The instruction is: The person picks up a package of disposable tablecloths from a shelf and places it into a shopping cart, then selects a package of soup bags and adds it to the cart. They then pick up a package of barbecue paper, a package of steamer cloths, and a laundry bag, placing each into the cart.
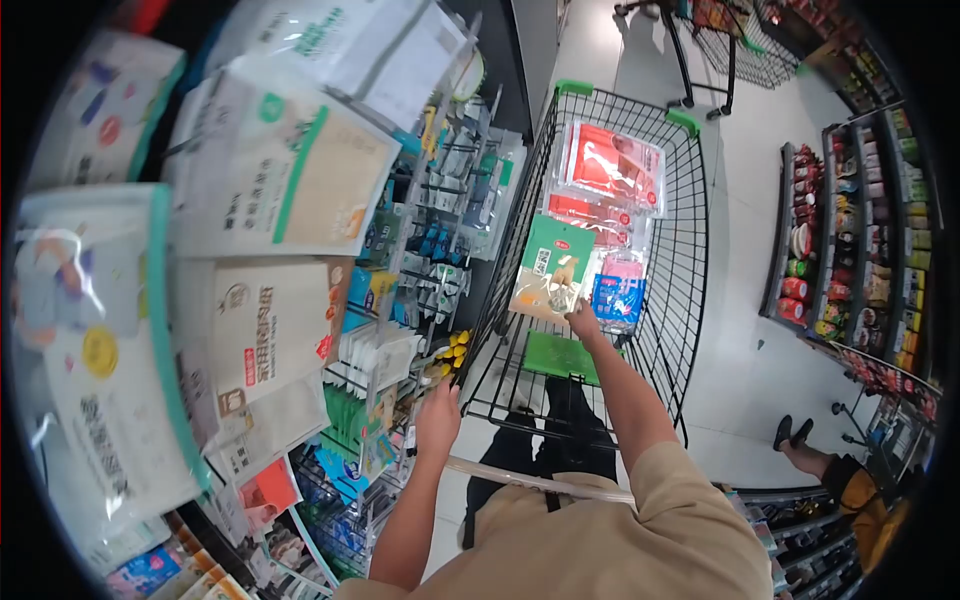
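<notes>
A pale tiled floor (725,375) is flanked by stocked shelves (857,240) on the right and, on the left, by a dark panel (503,60).

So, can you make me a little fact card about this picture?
Place: shop aisle
Cart: black wire shopping cart with green corners
Right hand: at the lower corner of a green-and-tan packet
Left hand: beside the cart's near left side; grip unclear
Also in cart: red packets, blue-and-pink packet
Left side: hanging plastic packages
Right side: stocked shelves
</notes>
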Demonstrator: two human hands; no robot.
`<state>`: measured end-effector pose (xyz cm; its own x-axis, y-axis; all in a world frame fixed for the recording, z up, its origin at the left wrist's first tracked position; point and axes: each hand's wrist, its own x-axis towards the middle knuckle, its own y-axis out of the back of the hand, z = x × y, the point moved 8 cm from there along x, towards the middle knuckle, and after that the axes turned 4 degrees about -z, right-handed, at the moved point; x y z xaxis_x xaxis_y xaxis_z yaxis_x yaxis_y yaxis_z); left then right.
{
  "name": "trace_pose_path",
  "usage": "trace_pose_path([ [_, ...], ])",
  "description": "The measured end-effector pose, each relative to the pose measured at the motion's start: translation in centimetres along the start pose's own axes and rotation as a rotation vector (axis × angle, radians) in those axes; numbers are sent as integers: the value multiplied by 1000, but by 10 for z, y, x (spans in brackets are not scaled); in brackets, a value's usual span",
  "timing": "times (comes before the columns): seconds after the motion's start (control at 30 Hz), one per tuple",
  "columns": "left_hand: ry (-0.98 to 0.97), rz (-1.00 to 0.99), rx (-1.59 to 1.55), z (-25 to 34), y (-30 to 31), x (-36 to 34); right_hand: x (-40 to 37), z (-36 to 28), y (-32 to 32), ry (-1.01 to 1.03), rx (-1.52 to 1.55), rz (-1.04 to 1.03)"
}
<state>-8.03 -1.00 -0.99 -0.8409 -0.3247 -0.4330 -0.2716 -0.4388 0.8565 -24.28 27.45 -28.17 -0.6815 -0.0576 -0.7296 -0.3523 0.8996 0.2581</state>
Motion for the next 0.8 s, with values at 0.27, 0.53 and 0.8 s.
trace_pose_path([
  [0.27, 47, 10, -92, -1, 15, 3, -132, -33, 35, 332, -422, -130],
  [0.53, -16, -50, -279, -9, 3, 20, -278, -57, 41, 393, -474, 161],
  [0.8, -29, -52, -430, -19, 3, 23, -257, -50, 44, 408, -281, 172],
])
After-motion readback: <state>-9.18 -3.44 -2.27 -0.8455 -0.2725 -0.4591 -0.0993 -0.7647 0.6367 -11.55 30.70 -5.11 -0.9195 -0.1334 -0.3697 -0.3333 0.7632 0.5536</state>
